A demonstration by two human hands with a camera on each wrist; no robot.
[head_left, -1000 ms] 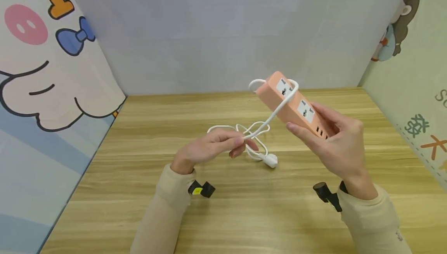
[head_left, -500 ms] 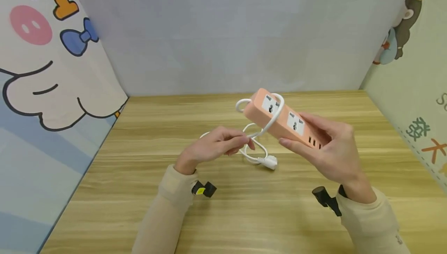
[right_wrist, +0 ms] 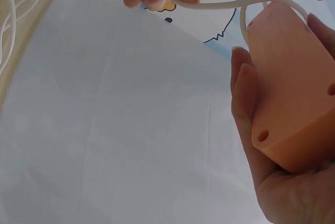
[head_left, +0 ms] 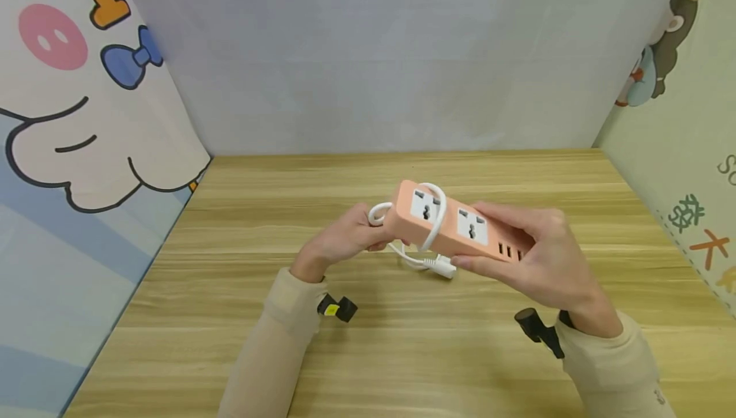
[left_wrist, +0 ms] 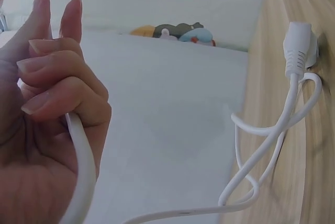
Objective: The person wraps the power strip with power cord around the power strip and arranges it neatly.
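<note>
Okay so the right hand [head_left: 543, 261] has its grip round the power strip [head_left: 449, 226] above the surface [head_left: 437, 354], probably steadying it while the left hand [head_left: 347, 239] pinches the cord [left_wrist: 86, 171], plug [head_left: 443, 267] lying on the surface.

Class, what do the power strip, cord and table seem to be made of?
Power strip: probably hard plastic, satin, with rounded moulded edges. Cord: likely rubbery plastic, smooth, bending in loops. Table: wood or laminate, faint sheen, grain streaks showing.
</note>
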